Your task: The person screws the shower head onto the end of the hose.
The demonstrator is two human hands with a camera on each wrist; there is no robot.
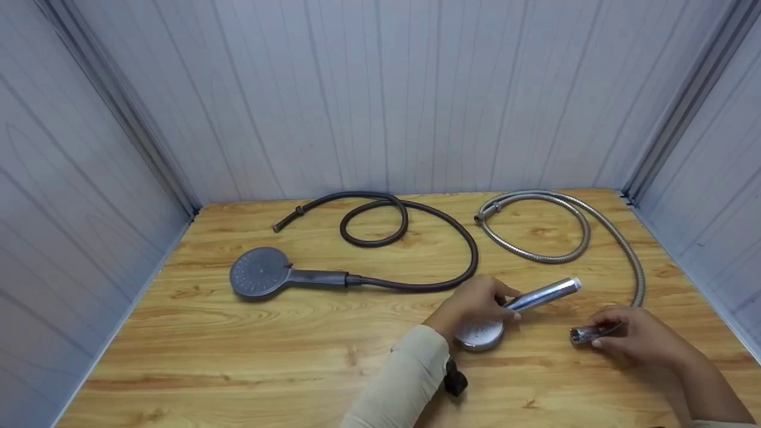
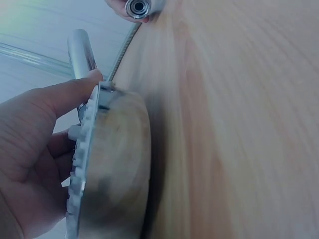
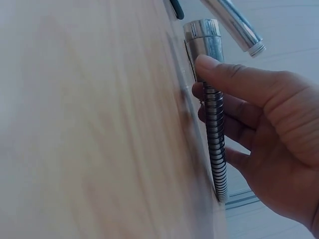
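My left hand [image 1: 480, 300] grips a chrome shower head [image 1: 544, 295] near the neck of its handle. Its round face is partly under the hand, and the handle's threaded white end points up and to the right. In the left wrist view the shower head [image 2: 117, 164] stands edge-on close over the wood. My right hand [image 1: 636, 336] pinches the chrome end nut [image 1: 584, 334] of a silver shower hose [image 1: 639, 279] between thumb and fingers. In the right wrist view the nut [image 3: 204, 42] has its open end up, a short way from the handle's threaded end [image 3: 256, 48].
On the wooden table [image 1: 238, 362], a dark grey shower head [image 1: 260, 272] lies joined to a looped dark hose [image 1: 472, 249]. The silver hose's other end [image 1: 479, 218] rests at the back. Pale panels [image 1: 386, 95] wall the table at the back and sides.
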